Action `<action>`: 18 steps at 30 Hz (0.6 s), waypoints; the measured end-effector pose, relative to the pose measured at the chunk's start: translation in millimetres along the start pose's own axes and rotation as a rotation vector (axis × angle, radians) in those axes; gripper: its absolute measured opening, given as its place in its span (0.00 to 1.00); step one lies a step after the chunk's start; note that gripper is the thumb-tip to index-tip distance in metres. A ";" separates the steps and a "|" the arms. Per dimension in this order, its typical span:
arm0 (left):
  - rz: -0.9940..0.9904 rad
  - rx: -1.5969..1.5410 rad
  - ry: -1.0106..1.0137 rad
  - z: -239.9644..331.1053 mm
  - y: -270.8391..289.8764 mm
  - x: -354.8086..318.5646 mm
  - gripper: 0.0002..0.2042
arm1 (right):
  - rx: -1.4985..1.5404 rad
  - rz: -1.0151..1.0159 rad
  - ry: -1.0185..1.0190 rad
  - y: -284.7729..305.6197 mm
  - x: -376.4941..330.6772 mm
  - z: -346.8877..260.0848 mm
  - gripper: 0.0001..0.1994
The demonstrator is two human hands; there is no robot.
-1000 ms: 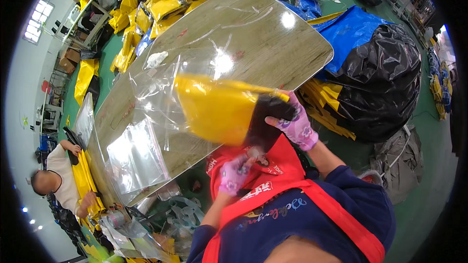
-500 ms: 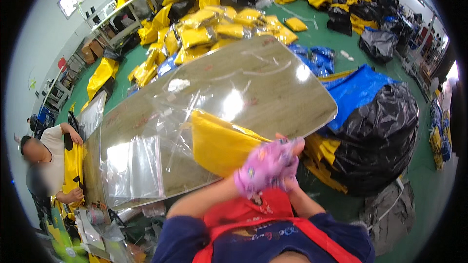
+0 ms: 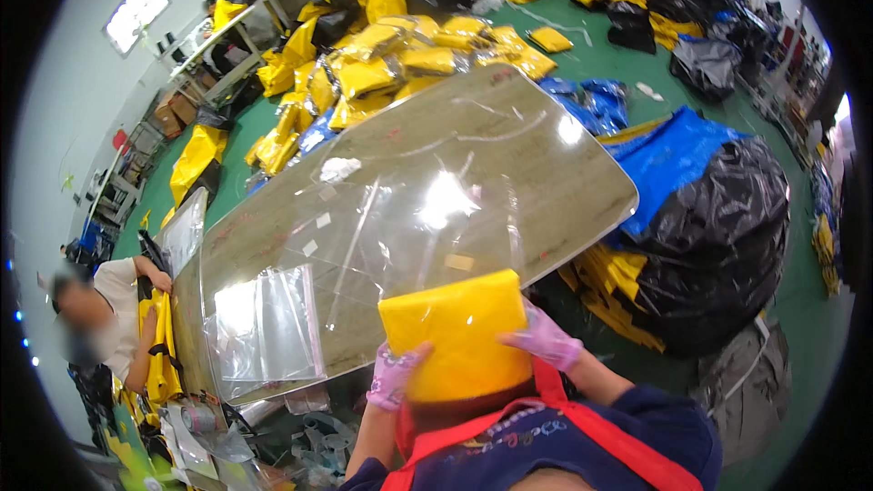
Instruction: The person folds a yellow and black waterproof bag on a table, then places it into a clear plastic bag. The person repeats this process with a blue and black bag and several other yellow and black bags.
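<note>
We now have the yellow bundle (image 3: 459, 336) folded into a compact block, where half a second ago it lay spread on the worktop (image 3: 273, 236). Our left hand (image 3: 393, 375) and right hand (image 3: 546, 338) clamp its sides with curled fingers at the worktop's 6 o'clock edge; clear bags (image 3: 268, 332) sit at 8 o'clock.

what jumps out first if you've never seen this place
The bright yellow folded bundle at bottom centre, pressed between the gloved left hand and right hand at the near edge of a long glossy table. Next, the heap of yellow packed bags beyond the table's far end, and the bulging black sack on the green floor to the right.
</note>
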State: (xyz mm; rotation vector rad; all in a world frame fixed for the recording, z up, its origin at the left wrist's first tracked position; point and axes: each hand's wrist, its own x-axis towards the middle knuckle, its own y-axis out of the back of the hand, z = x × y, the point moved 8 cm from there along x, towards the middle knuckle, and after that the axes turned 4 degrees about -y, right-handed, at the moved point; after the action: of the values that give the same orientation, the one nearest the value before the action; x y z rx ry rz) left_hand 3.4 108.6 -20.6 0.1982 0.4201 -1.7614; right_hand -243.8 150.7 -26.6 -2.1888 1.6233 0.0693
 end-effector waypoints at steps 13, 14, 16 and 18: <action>-0.112 0.424 -0.071 -16.6 -18.8 -40.0 0.29 | 0.301 0.259 0.353 2.5 -30.3 -58.1 0.32; -0.116 0.464 -0.148 -2.1 -29.0 -28.4 0.28 | 0.683 0.055 0.400 -17.2 -23.2 -81.5 0.35; -0.106 0.558 -0.306 27.3 -52.1 -10.6 0.26 | 0.339 0.289 0.316 -17.3 -16.4 -102.3 0.36; -0.103 0.692 -0.493 64.2 -82.3 -1.7 0.24 | 0.280 0.351 0.544 2.5 -29.4 -133.6 0.31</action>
State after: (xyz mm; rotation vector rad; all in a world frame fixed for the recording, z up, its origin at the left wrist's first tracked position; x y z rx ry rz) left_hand -70.0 100.4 53.2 0.2196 -0.5551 -1.9236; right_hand -282.4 129.5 103.0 -1.7770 2.1362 -0.6653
